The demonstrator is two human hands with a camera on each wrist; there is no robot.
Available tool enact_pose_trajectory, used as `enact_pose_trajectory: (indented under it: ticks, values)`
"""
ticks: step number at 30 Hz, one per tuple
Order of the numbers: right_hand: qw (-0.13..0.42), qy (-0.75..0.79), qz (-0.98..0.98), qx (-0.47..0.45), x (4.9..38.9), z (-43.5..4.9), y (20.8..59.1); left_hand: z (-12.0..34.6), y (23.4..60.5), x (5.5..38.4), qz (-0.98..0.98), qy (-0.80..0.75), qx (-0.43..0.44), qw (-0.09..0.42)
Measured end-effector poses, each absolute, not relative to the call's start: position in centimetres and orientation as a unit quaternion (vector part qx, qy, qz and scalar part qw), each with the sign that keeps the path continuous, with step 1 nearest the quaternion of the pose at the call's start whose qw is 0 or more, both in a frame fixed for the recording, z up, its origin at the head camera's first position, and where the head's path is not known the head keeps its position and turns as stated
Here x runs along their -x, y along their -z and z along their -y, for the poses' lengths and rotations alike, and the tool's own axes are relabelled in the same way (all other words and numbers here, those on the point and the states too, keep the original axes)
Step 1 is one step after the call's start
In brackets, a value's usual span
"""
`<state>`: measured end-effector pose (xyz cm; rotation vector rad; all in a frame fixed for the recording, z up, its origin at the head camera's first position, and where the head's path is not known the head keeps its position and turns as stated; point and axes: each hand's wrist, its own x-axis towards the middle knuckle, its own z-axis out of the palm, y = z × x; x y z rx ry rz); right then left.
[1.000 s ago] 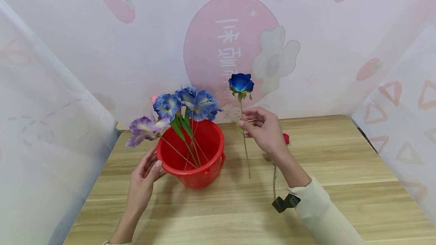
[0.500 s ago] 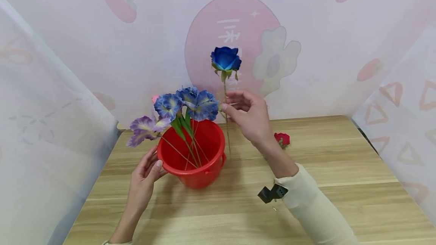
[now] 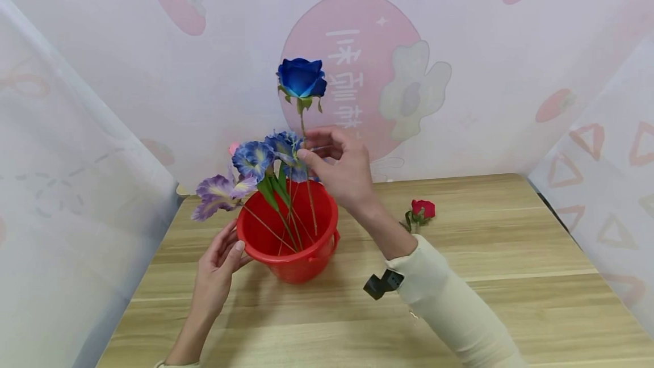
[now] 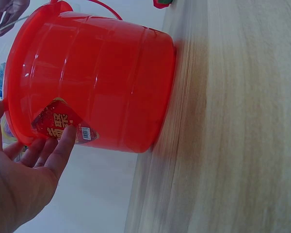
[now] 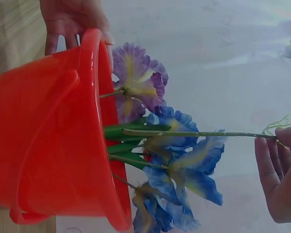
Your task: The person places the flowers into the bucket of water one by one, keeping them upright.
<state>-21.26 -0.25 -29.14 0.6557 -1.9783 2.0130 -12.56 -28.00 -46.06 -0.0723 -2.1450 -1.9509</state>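
A red bucket (image 3: 301, 271) stands upright on the table with several artificial flowers in it. Blue irises (image 3: 252, 159) lean toward its back, and a purple iris (image 3: 217, 193) hangs over the left rim. My left hand (image 3: 217, 274) touches the bucket's left side, its fingers along the outer wall (image 4: 106, 92) and its thumb at the rim. Above the bucket, my right hand (image 3: 342, 169) pinches the stem of a blue rose (image 3: 301, 78) between thumb and fingers. The rose is upright; its stem's lower end (image 5: 136, 132) is over the bucket's mouth, apart from the bottom.
A red rose (image 3: 423, 209) lies on the wooden table (image 3: 485, 226) to the right, its stem partly hidden by my right sleeve. A pink bloom (image 3: 233, 148) shows behind the irises. Printed cloth walls (image 3: 470, 146) border the table at the back and sides.
My right hand has carried the blue rose up and left, from beside the bucket to over its mouth. The red rose has come into fuller view. My left hand has stayed at the bucket.
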Motion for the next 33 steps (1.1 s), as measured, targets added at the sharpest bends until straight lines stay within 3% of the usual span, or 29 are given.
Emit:
enact_pose_trajectory:
  ticks: [9,20,33]
  values:
    - [0.116,-0.659,0.696,-0.262,21.4,3.2,30.9,27.9,45.9,12.5,0.736,0.666,0.019,0.116]
    - [0.038,-0.618,0.749,-0.236,21.0,6.2,33.9,27.9,45.9,12.5,0.738,0.664,0.019,0.118]
    - [0.007,-0.558,0.803,-0.211,21.8,8.2,36.1,27.9,45.9,12.4,0.738,0.664,0.026,0.116]
